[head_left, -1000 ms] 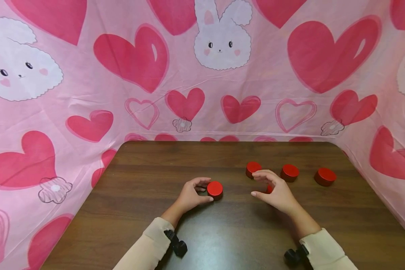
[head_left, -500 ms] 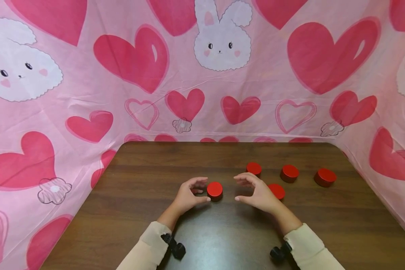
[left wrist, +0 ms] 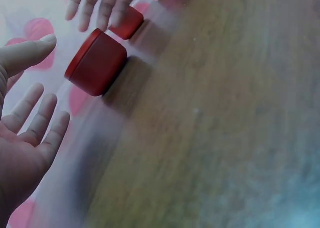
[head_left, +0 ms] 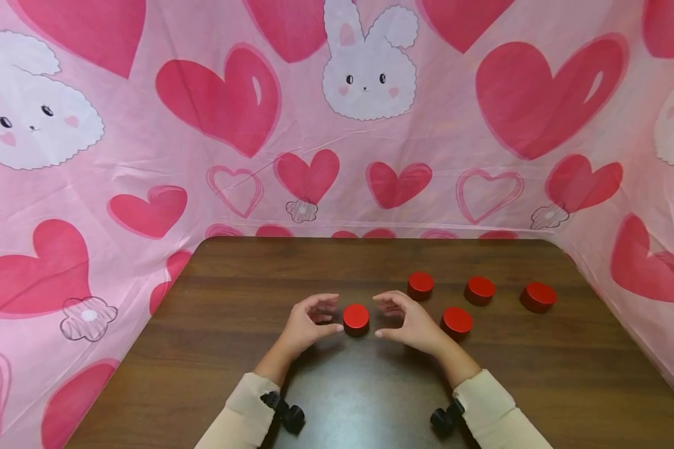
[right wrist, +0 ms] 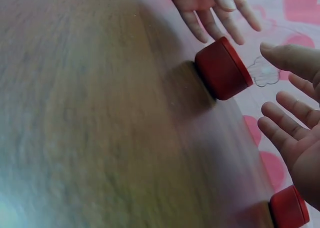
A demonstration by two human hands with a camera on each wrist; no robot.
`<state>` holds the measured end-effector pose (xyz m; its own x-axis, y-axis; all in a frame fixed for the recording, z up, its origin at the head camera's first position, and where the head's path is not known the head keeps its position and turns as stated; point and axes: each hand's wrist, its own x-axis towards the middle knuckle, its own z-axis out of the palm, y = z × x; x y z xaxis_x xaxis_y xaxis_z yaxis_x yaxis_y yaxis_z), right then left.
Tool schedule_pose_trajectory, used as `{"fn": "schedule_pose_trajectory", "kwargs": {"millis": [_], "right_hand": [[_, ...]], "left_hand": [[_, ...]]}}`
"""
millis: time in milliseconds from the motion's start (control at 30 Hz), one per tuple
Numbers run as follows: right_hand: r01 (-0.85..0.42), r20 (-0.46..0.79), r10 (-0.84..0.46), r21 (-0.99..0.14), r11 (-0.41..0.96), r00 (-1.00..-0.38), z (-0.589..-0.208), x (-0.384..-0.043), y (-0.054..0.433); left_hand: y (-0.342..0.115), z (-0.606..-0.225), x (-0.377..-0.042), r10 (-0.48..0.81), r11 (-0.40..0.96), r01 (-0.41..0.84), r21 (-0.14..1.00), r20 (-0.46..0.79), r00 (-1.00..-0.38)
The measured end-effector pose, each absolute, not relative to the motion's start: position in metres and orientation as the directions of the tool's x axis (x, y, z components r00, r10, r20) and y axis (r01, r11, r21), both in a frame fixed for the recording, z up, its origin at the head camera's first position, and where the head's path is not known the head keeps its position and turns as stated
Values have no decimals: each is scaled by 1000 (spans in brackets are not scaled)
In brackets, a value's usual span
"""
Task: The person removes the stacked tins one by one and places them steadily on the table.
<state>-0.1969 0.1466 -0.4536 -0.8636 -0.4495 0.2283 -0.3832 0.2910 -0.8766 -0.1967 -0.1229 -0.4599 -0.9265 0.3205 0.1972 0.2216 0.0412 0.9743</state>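
A short red cylinder (head_left: 356, 320) stands on the wooden table between the two hands. On its left is my left hand (head_left: 309, 321), thumb and fingers spread apart and holding nothing; in the left wrist view a gap shows between those fingers and the red cylinder (left wrist: 97, 62). My right hand (head_left: 410, 321) faces it from the other side, also parted and holding nothing. The right wrist view shows that hand's fingers (right wrist: 285, 120) relaxed, apart from the red cylinder (right wrist: 223, 69). Just right of my right hand stands another red cylinder (head_left: 457, 323).
Three more red cylinders stand farther back on the right: one (head_left: 420, 286) behind my right hand, a second (head_left: 480, 290) beside it, and a third (head_left: 538, 297) farthest right. A pink cloth with hearts and rabbits (head_left: 371, 137) hangs around the brown table (head_left: 247, 268).
My right hand has moved left, away from the second cylinder, to the middle one. My left hand has drawn slightly left, off the middle cylinder. The cylinders have stayed in place.
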Motion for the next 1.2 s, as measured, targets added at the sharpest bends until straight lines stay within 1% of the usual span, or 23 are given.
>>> {"fn": "schedule_pose_trajectory", "kwargs": {"millis": [133, 400, 567, 800, 1033, 1200], "right_hand": [[-403, 230, -466, -859, 316, -855, -464, -203, 143], [-376, 198, -468, -869, 323, -861, -469, -207, 128], [-398, 212, -485, -860, 320, -848, -469, -209, 120], [-385, 187, -491, -858, 341, -851, -471, -213, 113], [-391, 185, -490, -847, 360, -852, -474, -214, 107], [-413, 202, -474, -819, 399, -857, -475, -214, 104]], "left_hand": [[-126, -471, -202, 292, 9, 236, 972, 223, -930], [-134, -467, -199, 224, -18, 216, 976, 214, -951], [-138, -466, -200, 185, -41, 204, 978, 208, -961], [-146, -464, -200, 227, -141, 175, 974, 204, -952], [-152, -461, -199, 245, -244, 170, 955, 230, -942], [-154, -460, -199, 225, -263, 159, 952, 221, -949]]}}
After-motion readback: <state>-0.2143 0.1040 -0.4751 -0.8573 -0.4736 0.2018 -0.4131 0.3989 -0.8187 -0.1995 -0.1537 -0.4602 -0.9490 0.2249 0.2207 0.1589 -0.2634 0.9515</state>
